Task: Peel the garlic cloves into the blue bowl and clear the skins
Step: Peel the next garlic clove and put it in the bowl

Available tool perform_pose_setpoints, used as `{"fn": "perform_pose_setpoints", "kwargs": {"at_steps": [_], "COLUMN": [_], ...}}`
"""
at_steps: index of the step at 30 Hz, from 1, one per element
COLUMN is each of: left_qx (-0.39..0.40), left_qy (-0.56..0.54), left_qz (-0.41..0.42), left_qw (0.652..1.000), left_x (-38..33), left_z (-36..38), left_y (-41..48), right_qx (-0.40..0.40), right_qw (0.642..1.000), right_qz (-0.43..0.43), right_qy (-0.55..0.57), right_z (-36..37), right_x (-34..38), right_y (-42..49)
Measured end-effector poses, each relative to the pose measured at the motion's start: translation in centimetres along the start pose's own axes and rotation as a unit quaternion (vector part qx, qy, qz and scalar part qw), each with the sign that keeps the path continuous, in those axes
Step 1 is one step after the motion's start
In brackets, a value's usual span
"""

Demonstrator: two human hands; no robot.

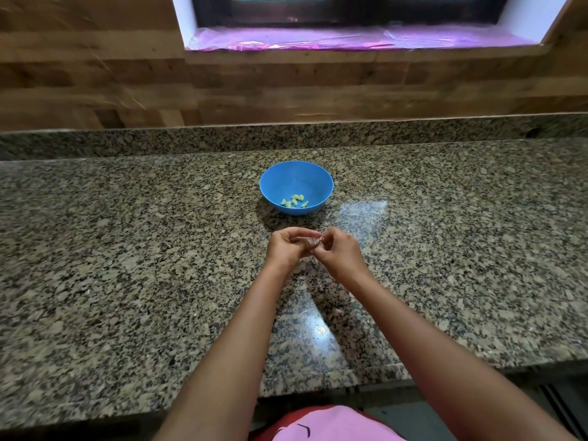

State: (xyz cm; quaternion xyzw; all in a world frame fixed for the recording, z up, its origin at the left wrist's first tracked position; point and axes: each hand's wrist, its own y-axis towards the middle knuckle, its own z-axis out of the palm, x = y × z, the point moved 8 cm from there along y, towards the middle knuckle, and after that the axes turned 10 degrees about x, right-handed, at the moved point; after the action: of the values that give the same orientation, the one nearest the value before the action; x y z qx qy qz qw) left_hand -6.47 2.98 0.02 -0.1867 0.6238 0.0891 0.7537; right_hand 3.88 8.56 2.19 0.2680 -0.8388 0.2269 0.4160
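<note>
While your hands meet low over the worktop (127, 249), they are both closed on one clove (310, 240). The left hand (286, 249) curls its fingers round it from 9 o'clock, and the right hand (339, 253) nips at it from 3 o'clock with thumb and forefinger. The fingertips of the two hands touch, and neither hand is free.

The relation that matters is the line to the bowl (318, 186). It stands upright at 12 o'clock from your hands, near but apart, with bare stone between. The clove seems to lie with its long axis from 9 to 3 o'clock, across that line, though your fingers hide most of it. The left hand sits a little more squarely under the bowl, so I judge it the handier one for the drop. The right hand would then carry the skin away.

What shows of the clove is pale and glassy. A crinkled, papery skin (319, 239) stands up between your fingertips, and I cannot tell how much of it is off. You appear to be mid-strip, so the reach forward should wait until the clove is bare.

The peeled cloves (295, 200) lie in a small yellow-green cluster at the bowl's 6 o'clock side. I cannot pick out any loose skins against the speckled stone.
</note>
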Motion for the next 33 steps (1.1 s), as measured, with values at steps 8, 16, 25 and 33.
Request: {"fn": "perform_pose_setpoints", "kwargs": {"at_steps": [8, 16, 25, 33], "left_qx": [0.057, 0.077, 0.080, 0.061], "left_qy": [-0.187, -0.210, -0.194, -0.155], "left_qz": [-0.019, -0.069, -0.049, -0.054], "left_qw": [0.981, 0.972, 0.976, 0.985], "left_x": [-0.1, -0.2, -0.3, 0.4], "left_z": [0.8, 1.5, 2.2, 1.4], "left_y": [-0.8, -1.0, -1.3, -1.2], "right_qx": [-0.050, -0.073, -0.050, 0.019], "right_qw": [0.997, 0.978, 0.979, 0.987], "right_qz": [-0.048, -0.171, -0.158, -0.113], "right_qy": [0.035, -0.098, -0.119, -0.114], "right_z": [-2.1, -2.5, -2.4, -1.3], "right_x": [1.2, 3.0, 2.7, 2.1], "right_y": [-0.5, -1.9, -1.2, -0.5]}}
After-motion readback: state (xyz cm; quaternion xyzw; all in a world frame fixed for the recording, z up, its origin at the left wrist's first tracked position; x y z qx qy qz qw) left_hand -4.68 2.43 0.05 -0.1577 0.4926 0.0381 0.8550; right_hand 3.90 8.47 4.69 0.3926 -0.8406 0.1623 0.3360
